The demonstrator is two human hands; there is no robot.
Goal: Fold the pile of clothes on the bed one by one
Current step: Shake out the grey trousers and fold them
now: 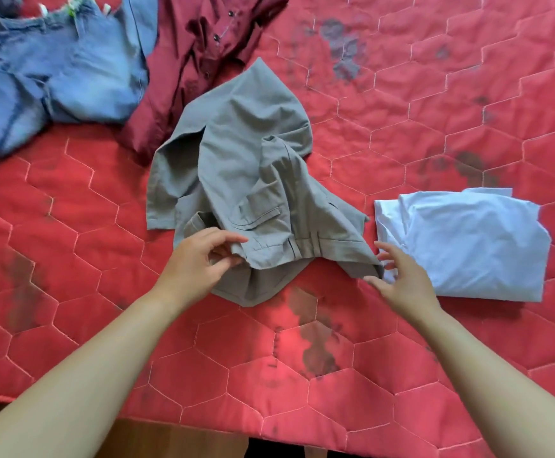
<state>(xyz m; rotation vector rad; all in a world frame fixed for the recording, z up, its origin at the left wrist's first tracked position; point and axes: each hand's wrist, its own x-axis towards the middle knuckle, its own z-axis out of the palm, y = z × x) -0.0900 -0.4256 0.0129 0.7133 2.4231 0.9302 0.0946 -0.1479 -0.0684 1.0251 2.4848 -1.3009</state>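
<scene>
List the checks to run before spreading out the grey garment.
1. Grip of left hand on grey garment: ok, it pinches the waistband edge.
2. Grip of right hand on the other corner: not ok, fingers are spread beside it and pinch nothing.
3. Garment flat: not ok, crumpled and folded over itself.
4. Clear of maroon shirt: not ok, its far edge overlaps the shirt.
5. Clear of folded pale blue piece: cannot tell, the corner meets its edge behind the right hand.
6. Bare quilt to spread on: ok, to the far right.
</scene>
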